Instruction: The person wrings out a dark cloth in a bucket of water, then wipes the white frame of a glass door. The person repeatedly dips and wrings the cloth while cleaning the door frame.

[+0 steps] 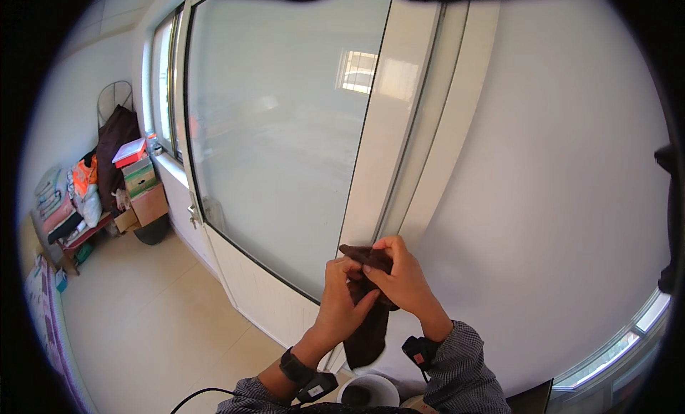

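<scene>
A dark brown piece of cloth is bunched up in front of the white edge of a glazed door. My left hand pinches it from the left side, its thumb pointing up to the right. From the right, my right hand grips the upper folds between thumb and fingers. Both hands are close together, and the cloth's lower end hangs loose beneath them. Its exact kind is hard to tell, because the fingers cover much of it.
The white-framed door stands open, its lever handle holding a key. Below my hands is a white bin. A plain wall fills the right. Stacked boxes and folded textiles occupy the far left corner.
</scene>
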A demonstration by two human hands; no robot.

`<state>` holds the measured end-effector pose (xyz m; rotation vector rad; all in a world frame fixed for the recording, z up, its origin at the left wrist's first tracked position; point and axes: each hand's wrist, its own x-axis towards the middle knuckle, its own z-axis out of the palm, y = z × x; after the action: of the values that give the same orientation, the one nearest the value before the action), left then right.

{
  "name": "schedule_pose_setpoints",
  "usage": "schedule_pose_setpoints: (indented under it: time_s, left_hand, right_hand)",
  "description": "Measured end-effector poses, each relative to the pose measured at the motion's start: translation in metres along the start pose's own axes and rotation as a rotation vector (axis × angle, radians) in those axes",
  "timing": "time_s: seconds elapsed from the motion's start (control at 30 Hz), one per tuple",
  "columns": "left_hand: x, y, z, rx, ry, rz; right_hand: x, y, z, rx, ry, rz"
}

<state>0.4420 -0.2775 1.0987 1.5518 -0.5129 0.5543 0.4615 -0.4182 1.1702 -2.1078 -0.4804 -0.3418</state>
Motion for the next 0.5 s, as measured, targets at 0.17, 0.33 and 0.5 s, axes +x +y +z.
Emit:
schedule_pose_setpoints:
  time_s: [0.17,0.33,0.5]
  left_hand:
    - [0.0,-0.021,0.008,0.126,0.258,0.133]
    - [0.029,-0.045,0.007,-0.063,0.458,0.158]
    - [0.062,-0.055,0.028,0.435,0.255,0.298]
  right_hand:
    - [-0.008,-0.005,0.007,0.25,-0.039,-0.102]
    - [-0.007,0.022,0.001,-0.31,0.536,-0.525]
    - [0.027,0.078,0.023,-0.535,0.678,-0.549]
